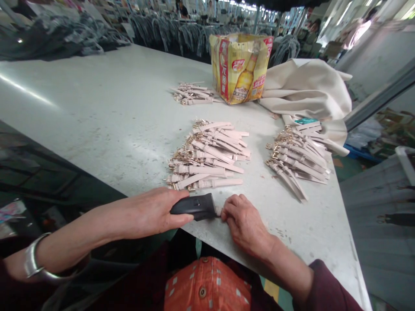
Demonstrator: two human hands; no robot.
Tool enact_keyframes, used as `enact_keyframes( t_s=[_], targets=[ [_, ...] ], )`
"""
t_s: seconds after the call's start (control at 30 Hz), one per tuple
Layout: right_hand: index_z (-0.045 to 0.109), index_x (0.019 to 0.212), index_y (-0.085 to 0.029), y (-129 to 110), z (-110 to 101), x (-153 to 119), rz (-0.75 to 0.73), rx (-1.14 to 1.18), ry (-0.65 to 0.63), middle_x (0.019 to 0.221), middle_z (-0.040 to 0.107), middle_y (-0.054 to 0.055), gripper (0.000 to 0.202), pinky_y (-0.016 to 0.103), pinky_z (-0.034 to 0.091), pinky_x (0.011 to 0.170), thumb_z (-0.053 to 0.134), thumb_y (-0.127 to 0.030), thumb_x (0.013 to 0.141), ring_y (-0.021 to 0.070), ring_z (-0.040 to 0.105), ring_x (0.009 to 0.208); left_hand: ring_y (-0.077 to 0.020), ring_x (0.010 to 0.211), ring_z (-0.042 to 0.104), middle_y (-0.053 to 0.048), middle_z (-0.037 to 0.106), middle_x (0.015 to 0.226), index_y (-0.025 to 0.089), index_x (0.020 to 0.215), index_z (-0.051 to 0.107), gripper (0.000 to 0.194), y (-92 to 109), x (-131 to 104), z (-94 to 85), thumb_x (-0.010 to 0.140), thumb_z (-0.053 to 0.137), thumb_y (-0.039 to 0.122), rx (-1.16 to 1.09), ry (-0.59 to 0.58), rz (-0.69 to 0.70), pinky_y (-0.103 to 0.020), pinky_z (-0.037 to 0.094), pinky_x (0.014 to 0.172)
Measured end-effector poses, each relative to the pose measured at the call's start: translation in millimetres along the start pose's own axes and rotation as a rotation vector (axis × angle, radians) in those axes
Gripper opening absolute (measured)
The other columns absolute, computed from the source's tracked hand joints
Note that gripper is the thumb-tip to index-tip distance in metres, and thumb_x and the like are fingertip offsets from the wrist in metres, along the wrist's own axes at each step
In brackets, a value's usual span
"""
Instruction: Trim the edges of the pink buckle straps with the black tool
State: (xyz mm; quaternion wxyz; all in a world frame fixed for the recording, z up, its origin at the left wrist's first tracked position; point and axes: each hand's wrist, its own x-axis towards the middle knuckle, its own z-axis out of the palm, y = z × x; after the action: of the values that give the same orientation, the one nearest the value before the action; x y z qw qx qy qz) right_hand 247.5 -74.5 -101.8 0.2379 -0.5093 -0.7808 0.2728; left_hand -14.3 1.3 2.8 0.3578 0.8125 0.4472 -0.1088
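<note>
The left hand (158,212) is closed around a black plastic handheld tool (197,207). Just right, the right hand (244,222) curls, its contents hidden.

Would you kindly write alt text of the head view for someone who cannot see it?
A person's left hand holds a black handheld device close to the right hand at a pale table's edge; beyond are three piles of buckled straps and a yellow carton.

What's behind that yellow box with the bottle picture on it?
Past the yellow, bottle-printed box, dark grey, strap-like bundles show on both sides. The box hides the pale, smooth tabletop right behind it, so anything there can't be seen.
</note>
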Motion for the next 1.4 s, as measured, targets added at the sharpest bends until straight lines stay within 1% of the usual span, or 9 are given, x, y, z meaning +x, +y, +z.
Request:
enact_keyframes(
  t_s=[0.17, 0.37, 0.6, 0.73, 0.83, 1.0, 1.13, 1.27, 1.4],
  targets=[
    [0.056, 0.078, -0.021, 5.5, -0.3, -0.2, 0.003, 0.135, 0.041, 0.092, 0.065, 0.004, 0.028, 0.035, 0.045, 0.084, 0.054, 0.007, 0.082, 0.0222, 0.056, 0.092, -0.0222, 0.081, 0.073, -0.001, 0.08, 0.091, 0.026, 0.099, 0.073, 0.028, 1.0, -4.7, -1.8, 0.093, 0.055, 0.046, 0.028, -0.013, 0.001, -0.027, 0.05, 0.07],
    [0.065, 0.098, -0.02, 10.7, -2.8, -3.2, 0.03, 0.161, 0.063, 0.093, 0.064, 0.005, 0.025, 0.035, 0.046, 0.083, 0.063, 0.0, 0.083, 0.0225, 0.057, 0.09, -0.0215, 0.078, 0.073, 0.0, 0.08, 0.089, 0.026, 0.097, 0.072, 0.024, 10.0, -9.4, -3.1, 0.092, 0.057, 0.044, 0.045, -0.024, -0.009, -0.027, 0.048, 0.069],
    [0.064, 0.104, -0.021, 14.7, -4.8, -3.3, 0.041, 0.22, 0.079, 0.099, 0.07, 0.003, 0.033, 0.033, 0.051, 0.084, 0.07, 0.0, 0.08, 0.0212, 0.064, 0.091, -0.0225, 0.077, 0.073, -0.001, 0.08, 0.086, 0.026, 0.096, 0.073, 0.029, 15.8, 11.0, 1.6, 0.092, 0.057, 0.049, 0.059, 0.031, 0.025, -0.028, 0.047, 0.067],
    [0.065, 0.109, -0.021, 16.6, -3.6, -5.6, 0.047, 0.224, 0.1, 0.102, 0.071, 0.004, 0.036, 0.034, 0.052, 0.086, 0.075, -0.002, 0.08, 0.0215, 0.065, 0.092, -0.0228, 0.074, 0.073, -0.001, 0.08, 0.083, 0.026, 0.097, 0.072, 0.031, 16.1, 9.8, -0.8, 0.093, 0.055, 0.052, 0.09, 0.072, -0.022, -0.029, 0.047, 0.065],
    [0.065, 0.103, -0.021, 16.6, -3.0, -5.9, 0.031, 0.203, 0.109, 0.097, 0.069, 0.003, 0.032, 0.034, 0.052, 0.084, 0.073, -0.001, 0.08, 0.0207, 0.064, 0.09, -0.0249, 0.076, 0.074, -0.003, 0.081, 0.087, 0.026, 0.1, 0.07, 0.032, 29.6, -1.2, -3.8, 0.093, 0.055, 0.053, 0.191, 0.1, -0.088, -0.03, 0.048, 0.067],
    [0.062, 0.101, -0.021, 16.3, -6.6, -4.5, 0.029, 0.261, 0.077, 0.099, 0.067, 0.004, 0.036, 0.035, 0.054, 0.086, 0.069, 0.002, 0.074, 0.0211, 0.064, 0.092, -0.0285, 0.086, 0.078, -0.005, 0.082, 0.094, 0.027, 0.107, 0.069, 0.028, 54.8, -10.2, 6.2, 0.093, 0.059, 0.049, 0.312, -0.021, -0.047, -0.032, 0.051, 0.072],
    [0.06, 0.108, -0.022, 15.7, -7.9, -5.6, 0.014, 0.282, 0.079, 0.105, 0.07, 0.006, 0.04, 0.038, 0.056, 0.09, 0.065, 0.001, 0.075, 0.0221, 0.066, 0.097, -0.0284, 0.084, 0.078, -0.007, 0.082, 0.097, 0.026, 0.111, 0.069, 0.024, 61.3, -2.0, 10.7, 0.096, 0.06, 0.042, 0.404, -0.032, 0.05, -0.033, 0.05, 0.07],
    [0.053, 0.127, -0.024, 15.8, -3.1, -7.2, 0.05, 0.284, 0.126, 0.104, 0.071, 0.004, 0.057, 0.039, 0.056, 0.09, 0.066, -0.001, 0.076, 0.022, 0.068, 0.095, -0.0291, 0.084, 0.078, -0.009, 0.082, 0.097, 0.024, 0.108, 0.07, 0.025, 73.0, 11.9, 1.8, 0.098, 0.058, 0.043, 0.488, -0.052, 0.075, -0.035, 0.05, 0.07],
    [0.046, 0.136, -0.026, 19.0, -0.7, -6.1, 0.116, 0.311, 0.146, 0.104, 0.07, 0.002, 0.068, 0.036, 0.056, 0.087, 0.066, -0.001, 0.076, 0.0203, 0.068, 0.091, -0.0289, 0.077, 0.077, -0.008, 0.081, 0.087, 0.023, 0.102, 0.072, 0.025, 82.1, 24.5, -6.0, 0.095, 0.059, 0.044, 0.546, -0.058, 0.069, -0.034, 0.047, 0.064]
  ],
)
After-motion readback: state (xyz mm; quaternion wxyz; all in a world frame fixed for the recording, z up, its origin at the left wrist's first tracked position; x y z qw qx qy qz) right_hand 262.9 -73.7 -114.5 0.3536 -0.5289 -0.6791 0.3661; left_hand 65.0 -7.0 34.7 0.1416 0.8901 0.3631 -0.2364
